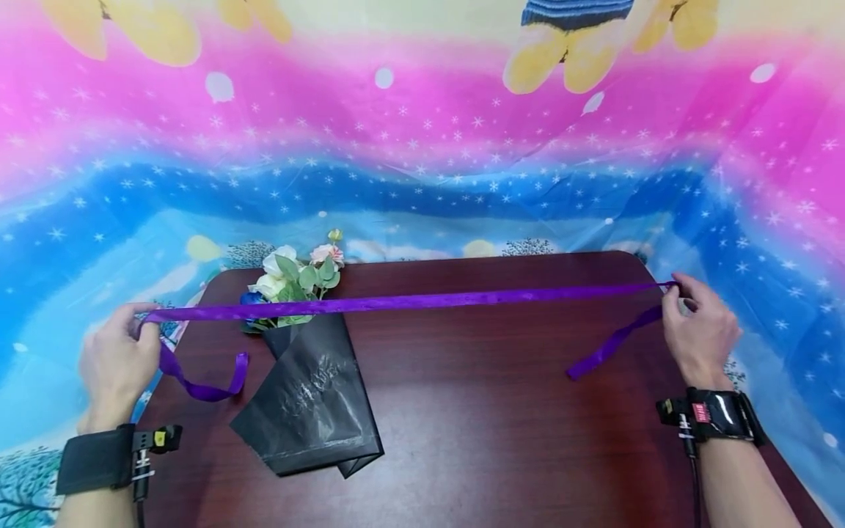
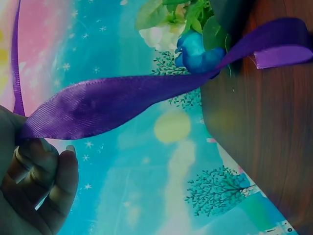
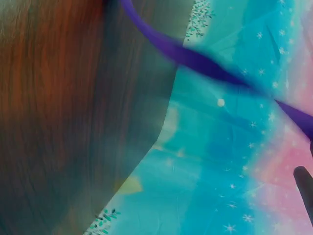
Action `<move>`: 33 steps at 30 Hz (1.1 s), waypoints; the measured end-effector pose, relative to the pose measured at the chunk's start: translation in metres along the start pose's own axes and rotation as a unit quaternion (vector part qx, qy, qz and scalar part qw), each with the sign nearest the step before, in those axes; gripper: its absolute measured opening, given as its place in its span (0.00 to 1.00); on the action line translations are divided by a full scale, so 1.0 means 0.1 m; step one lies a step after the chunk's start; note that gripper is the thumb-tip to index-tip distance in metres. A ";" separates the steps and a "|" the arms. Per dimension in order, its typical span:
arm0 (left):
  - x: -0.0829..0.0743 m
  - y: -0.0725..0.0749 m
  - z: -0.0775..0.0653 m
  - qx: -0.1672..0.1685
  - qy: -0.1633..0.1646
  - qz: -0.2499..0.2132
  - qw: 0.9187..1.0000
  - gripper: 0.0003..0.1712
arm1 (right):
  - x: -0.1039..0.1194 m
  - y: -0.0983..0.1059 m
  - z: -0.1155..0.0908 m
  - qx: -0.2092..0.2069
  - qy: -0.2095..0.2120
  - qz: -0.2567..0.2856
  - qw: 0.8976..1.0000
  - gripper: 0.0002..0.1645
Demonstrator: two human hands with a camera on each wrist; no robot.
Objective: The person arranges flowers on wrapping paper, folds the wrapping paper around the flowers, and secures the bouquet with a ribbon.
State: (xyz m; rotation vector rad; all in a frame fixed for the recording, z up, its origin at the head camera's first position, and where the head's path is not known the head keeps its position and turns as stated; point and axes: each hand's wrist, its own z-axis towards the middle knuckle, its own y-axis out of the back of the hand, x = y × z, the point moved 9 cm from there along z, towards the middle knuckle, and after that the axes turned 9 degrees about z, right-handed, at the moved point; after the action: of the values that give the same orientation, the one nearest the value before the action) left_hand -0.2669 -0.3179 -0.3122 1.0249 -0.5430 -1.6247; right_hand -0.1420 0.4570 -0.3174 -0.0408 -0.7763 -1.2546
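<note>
A purple satin ribbon stretches taut from left to right above the table. My left hand pinches it near one end, and a short tail curls down below the fingers; the left wrist view shows the ribbon twisting away from the fingertips. At the other side my right hand pinches the ribbon between thumb and fingers, its loose tail hanging toward the table. Behind the ribbon lies a bouquet of white, pink and blue flowers with green leaves, its lower part wrapped in black paper.
The dark reddish-brown table has rounded far corners. A printed cloth in pink and blue with snowflakes hangs behind it and along both sides. Each wrist wears a black strap with a small camera and cable.
</note>
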 end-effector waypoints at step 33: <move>0.19 -0.59 -0.18 0.087 -0.076 0.036 0.993 0.16 | -0.86 -0.28 -0.58 0.226 -0.024 -0.017 0.974 0.12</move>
State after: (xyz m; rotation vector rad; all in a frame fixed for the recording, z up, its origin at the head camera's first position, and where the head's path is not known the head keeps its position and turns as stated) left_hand -0.2845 -0.3145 -0.3737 1.0012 -0.8281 -1.6209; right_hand -0.1446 0.4935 -0.4181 0.3144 -1.0941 -1.0873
